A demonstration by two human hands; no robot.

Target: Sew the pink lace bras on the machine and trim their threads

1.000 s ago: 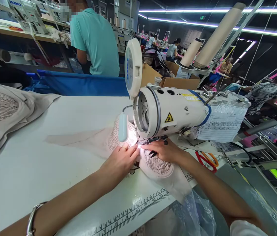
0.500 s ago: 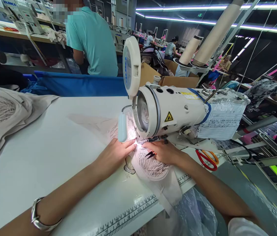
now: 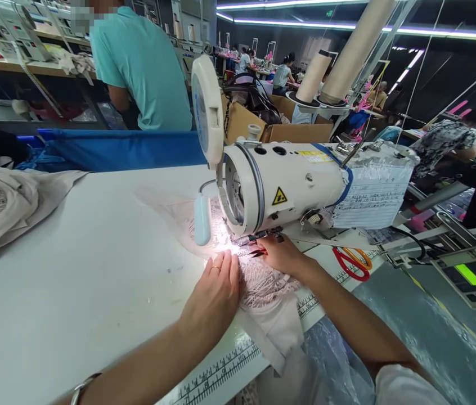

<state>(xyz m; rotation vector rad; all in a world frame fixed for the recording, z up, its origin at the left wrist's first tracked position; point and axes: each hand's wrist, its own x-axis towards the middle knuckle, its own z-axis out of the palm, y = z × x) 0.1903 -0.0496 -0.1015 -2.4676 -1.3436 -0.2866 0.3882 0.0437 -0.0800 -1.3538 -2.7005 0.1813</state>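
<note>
A pale pink lace piece [image 3: 259, 284] with smooth fabric edges lies under the needle area of a white sewing machine [image 3: 297, 188]. My left hand [image 3: 215, 287] rests flat on the lace's left edge, fingers stretched out side by side toward the lit needle area. My right hand [image 3: 282, 257] is just right of the needle area, over the lace, with fingers curled. Small thread snips [image 3: 257, 252] with dark pointed blades and a red part stick out from it to the left. The needle and presser foot are mostly hidden by glare and the machine head.
Red-handled scissors [image 3: 351, 264] lie right of the machine. More beige lace fabric [image 3: 22, 202] is heaped at the left of the white table [image 3: 107, 270]. A printed ruler [image 3: 216, 371] runs along the front edge. Thread cones [image 3: 313, 79] stand behind; a person in teal [image 3: 140, 67] sits ahead.
My left hand has moved back toward me from beside the needle and now lies flatter on the lace. The lace by the needle has shifted. The camera view has turned slightly right.
</note>
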